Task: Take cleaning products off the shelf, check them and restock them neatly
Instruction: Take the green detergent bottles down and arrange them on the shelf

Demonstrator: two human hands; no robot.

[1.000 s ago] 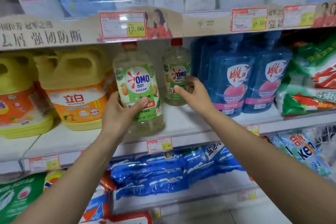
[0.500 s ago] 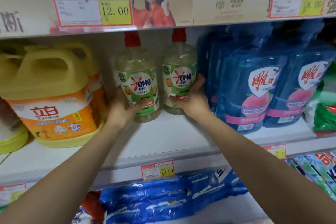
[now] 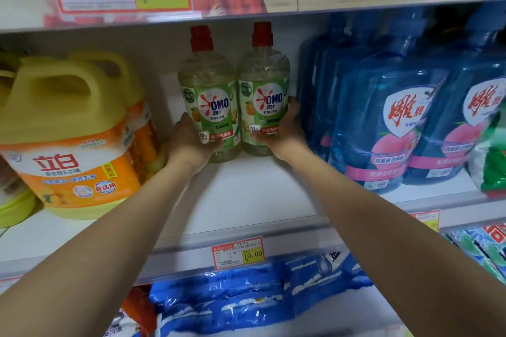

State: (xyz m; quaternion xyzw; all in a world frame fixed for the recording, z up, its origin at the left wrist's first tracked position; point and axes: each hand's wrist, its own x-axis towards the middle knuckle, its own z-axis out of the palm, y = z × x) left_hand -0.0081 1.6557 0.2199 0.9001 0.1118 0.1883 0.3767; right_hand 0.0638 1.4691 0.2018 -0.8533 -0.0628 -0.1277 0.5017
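On the white middle shelf (image 3: 246,200), at the far left, stands a big yellow-and-orange detergent jug (image 3: 68,145) with more of the same behind it. Just right of it, the left hand (image 3: 189,142) grips the lower part of the left OMO bottle (image 3: 210,107), with the thumb laid across the front of the green label and the fingers curled round the bottle's left side. That bottle is upright with its red cap on and touches the right OMO bottle (image 3: 264,101), which is also upright and capped. Both seem to rest on the shelf board, well back from its front edge. The right hand (image 3: 284,134) grips the right bottle low down, thumb on the label, fingers wrapped round its right side. Just beside this hand stand blue detergent containers (image 3: 383,123) with pink-and-white labels. A 10.00 price tag (image 3: 237,253) sits on the shelf's front rail below the bottles, and blue packs (image 3: 232,301) lie on the level underneath.
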